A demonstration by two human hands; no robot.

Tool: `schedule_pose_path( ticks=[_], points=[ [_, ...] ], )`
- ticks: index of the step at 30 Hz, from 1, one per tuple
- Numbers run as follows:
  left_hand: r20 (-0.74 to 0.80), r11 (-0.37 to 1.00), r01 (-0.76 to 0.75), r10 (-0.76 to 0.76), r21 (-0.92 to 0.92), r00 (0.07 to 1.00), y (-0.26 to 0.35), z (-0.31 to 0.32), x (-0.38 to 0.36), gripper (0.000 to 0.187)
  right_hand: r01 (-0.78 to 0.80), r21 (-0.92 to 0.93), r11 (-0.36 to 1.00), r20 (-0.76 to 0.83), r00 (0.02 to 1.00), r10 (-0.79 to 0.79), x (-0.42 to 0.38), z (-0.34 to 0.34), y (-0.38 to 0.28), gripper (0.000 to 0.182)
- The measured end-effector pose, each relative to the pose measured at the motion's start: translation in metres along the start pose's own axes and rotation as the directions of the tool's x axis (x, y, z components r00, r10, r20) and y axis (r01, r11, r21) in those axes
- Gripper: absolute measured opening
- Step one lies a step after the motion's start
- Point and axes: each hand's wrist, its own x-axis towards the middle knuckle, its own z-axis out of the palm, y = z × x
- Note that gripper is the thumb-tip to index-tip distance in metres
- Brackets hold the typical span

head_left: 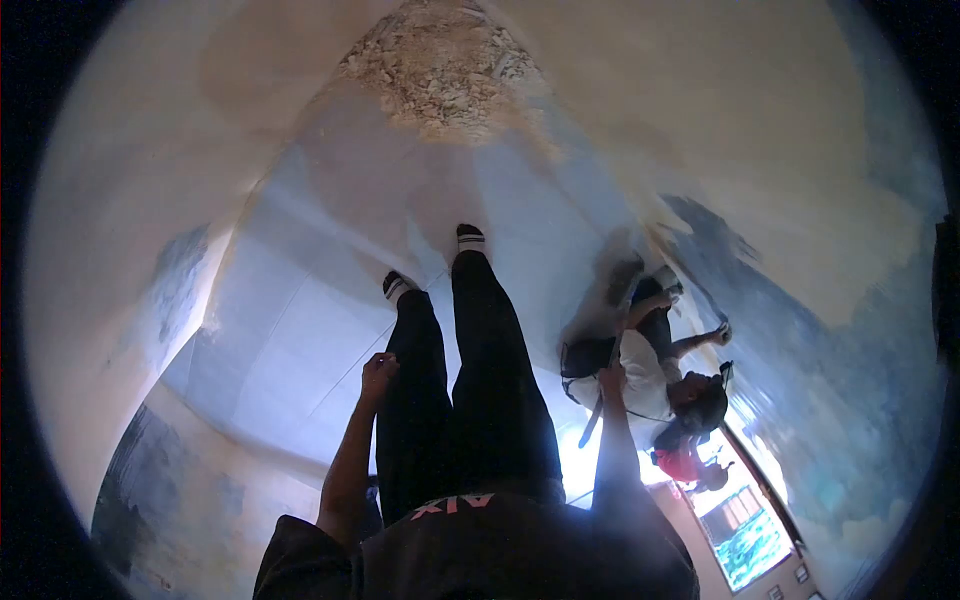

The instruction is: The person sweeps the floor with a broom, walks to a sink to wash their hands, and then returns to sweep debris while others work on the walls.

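Observation:
My right hand is closed around a thin, dark, flat-bladed tool, seen nearly edge-on and pointing back toward me. My left hand hangs beside my left thigh with its fingers curled; what it holds, if anything, is too small to make out. Below both hands are my legs in black trousers, and my feet in dark socks with white bands stand on the pale bluish floor.
To my right a person in a white top crouches close to the wall, which has grey-blue smeared patches. Beyond, another person in red is near a bright window. Ahead lies a heap of pale crumbled debris.

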Motion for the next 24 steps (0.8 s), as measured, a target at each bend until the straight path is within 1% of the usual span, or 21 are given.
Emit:
schedule_pose_path(
  ticks=[1,3,4,6,7,9,10,12,13,14,15,16,18,20,22,24],
  points=[
    [0.015,0.999,-0.045,0.044,0.01,0.999,0.005,0.008,-0.002,0.025,-0.133,0.049,0.99,0.029,0.991,0.132,0.005,-0.002,-0.006,0.042],
    [0.042,0.991,-0.128,0.127,0.024,0.991,0.013,0.018,-0.007,0.023,-0.105,0.032,0.994,0.033,0.994,0.104,0.011,-0.001,-0.014,0.045],
    [0.043,0.995,-0.095,0.095,0.006,0.995,0.02,0.023,-0.01,0.022,-0.088,0.022,0.996,0.033,0.996,0.087,0.016,0.005,-0.012,0.047],
    [0.046,0.999,-0.034,0.035,-0.03,0.998,0.035,0.031,-0.012,0.021,-0.058,0.046,0.997,0.004,0.998,0.058,0.028,0.027,-0.012,0.045],
    [0.055,0.998,-0.035,0.038,-0.051,0.998,0.035,0.032,-0.011,0.021,-0.04,0.061,0.997,-0.012,0.999,0.041,0.031,0.033,-0.017,0.045],
    [0.069,0.995,-0.031,0.038,-0.092,0.997,0.034,0.031,-0.011,0.02,0.026,0.101,0.995,-0.105,0.994,-0.015,0.042,0.037,-0.032,0.039],
    [0.061,0.996,-0.035,0.04,-0.076,0.997,0.034,0.03,-0.011,0.021,0.059,0.116,0.991,-0.152,0.987,-0.041,0.049,0.037,-0.041,0.036],
    [0.042,0.998,-0.047,0.049,-0.048,0.998,0.034,0.028,-0.012,0.022,0.044,0.323,0.946,-0.014,0.999,-0.041,0.073,0.038,-0.052,0.036],
    [0.016,0.999,-0.014,0.015,-0.029,1.0,0.038,0.028,-0.014,0.023,0.022,0.415,0.91,0.058,0.997,-0.051,0.086,0.045,-0.05,0.036],
    [-0.008,1.0,0.022,-0.022,-0.01,1.0,0.045,0.03,-0.017,0.024,0.278,0.372,0.885,0.0,0.954,-0.299,0.104,0.075,-0.043,0.038],
    [-0.03,0.998,0.059,-0.059,0.009,0.998,0.047,0.031,-0.019,0.024,0.249,0.469,0.847,0.042,0.952,-0.303,0.084,0.048,-0.064,0.04],
    [-0.02,0.999,0.042,-0.042,0.015,0.999,0.039,0.029,-0.016,0.025,0.207,0.567,0.797,0.087,0.947,-0.309,0.054,0.01,-0.096,0.041],
    [0.0,1.0,0.004,-0.004,0.026,1.0,0.007,0.022,0.001,0.025,0.131,0.69,0.712,0.139,0.941,-0.308,0.015,-0.035,-0.144,0.043],
    [0.0,0.998,-0.048,0.048,0.026,0.999,-0.024,0.02,0.016,0.027,0.057,0.778,0.625,0.158,0.946,-0.283,0.002,-0.048,-0.182,0.045],
    [0.005,0.996,-0.078,0.078,0.052,0.997,-0.026,0.017,0.021,0.029,-0.003,0.849,0.529,0.168,0.95,-0.263,0.004,-0.051,-0.214,0.046],
    [0.018,0.991,-0.077,0.076,0.108,0.997,-0.025,0.015,0.022,0.031,-0.01,0.86,0.51,0.156,0.957,-0.245,0.013,-0.058,-0.243,0.046]
  ],
)
